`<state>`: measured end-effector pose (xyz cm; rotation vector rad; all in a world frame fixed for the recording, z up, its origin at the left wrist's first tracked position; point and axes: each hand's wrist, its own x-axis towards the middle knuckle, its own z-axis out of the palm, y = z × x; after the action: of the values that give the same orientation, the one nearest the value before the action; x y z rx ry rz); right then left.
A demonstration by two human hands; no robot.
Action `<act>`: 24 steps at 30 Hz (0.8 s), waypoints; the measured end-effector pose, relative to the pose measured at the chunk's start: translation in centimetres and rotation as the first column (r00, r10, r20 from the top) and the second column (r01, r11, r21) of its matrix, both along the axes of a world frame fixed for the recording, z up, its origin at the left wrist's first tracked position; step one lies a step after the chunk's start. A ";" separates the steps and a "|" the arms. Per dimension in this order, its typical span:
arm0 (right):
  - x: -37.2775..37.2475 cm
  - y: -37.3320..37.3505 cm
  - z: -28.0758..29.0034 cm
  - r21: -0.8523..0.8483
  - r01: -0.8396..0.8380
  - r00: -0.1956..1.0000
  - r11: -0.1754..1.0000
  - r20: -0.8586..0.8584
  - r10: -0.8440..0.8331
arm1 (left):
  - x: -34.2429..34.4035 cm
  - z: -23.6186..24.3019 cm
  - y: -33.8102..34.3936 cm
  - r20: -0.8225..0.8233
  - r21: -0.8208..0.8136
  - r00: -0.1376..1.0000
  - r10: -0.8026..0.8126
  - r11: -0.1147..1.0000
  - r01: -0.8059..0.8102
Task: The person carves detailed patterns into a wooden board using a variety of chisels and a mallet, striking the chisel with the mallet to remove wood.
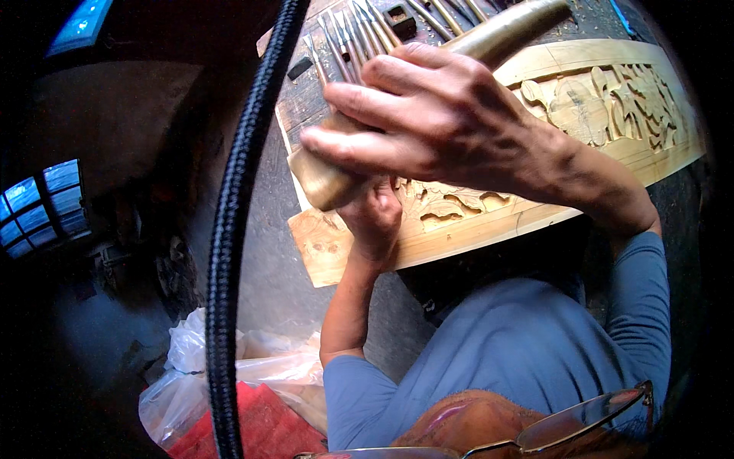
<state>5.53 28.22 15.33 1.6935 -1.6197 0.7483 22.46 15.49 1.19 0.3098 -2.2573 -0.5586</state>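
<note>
Above the work, my right hand (428, 115) grips a smooth, rounded wooden mallet (520, 32). Its thick end slants down to the left, over my left hand (376, 218). That left hand is closed low against the panel, and the mallet and my right hand hide whatever its fingers hold. Beneath both hands lies a long, pale wooden panel (489, 232) with relief carving cut into it. The right part shows leafy, pierced-looking shapes, while the left end is plain with a knotted grain. Slight blur softens my right fingers.
Several carving chisels (336, 50) lie in a row on the dark bench beyond the panel, near a small dark block (400, 21). A black braided cable (229, 229) crosses the view at left. Clear plastic sheeting (187, 344) and red fabric (256, 424) lie at lower left.
</note>
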 end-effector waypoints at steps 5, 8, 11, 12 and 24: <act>-0.8 0.4 2.8 -0.062 -0.018 0.991 0.998 0.133 0.026 | -0.7 0.2 0.1 -0.025 -0.016 1.000 0.006 1.000 -0.006; -1.2 -0.1 1.5 -0.070 -0.023 0.999 0.997 0.029 0.025 | -0.4 0.1 0.0 0.020 0.026 1.000 -0.013 1.000 0.012; -1.6 -0.5 1.0 0.025 0.079 0.984 0.997 -0.160 -0.074 | -0.1 -0.1 -0.2 0.037 0.183 0.997 -0.062 0.982 0.054; -1.7 -0.4 1.4 -0.014 0.034 0.998 0.999 -0.053 -0.034 | -0.4 0.0 -0.1 0.031 0.270 0.995 -0.093 0.959 0.081; -3.1 -1.0 1.3 -0.044 0.079 0.997 0.996 -0.005 -0.079 | -1.8 1.8 0.0 0.023 0.273 0.993 -0.116 0.956 0.105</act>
<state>2.46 27.26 16.59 1.5905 -1.6437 0.7331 20.61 15.44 3.00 0.3340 -2.2452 -0.9324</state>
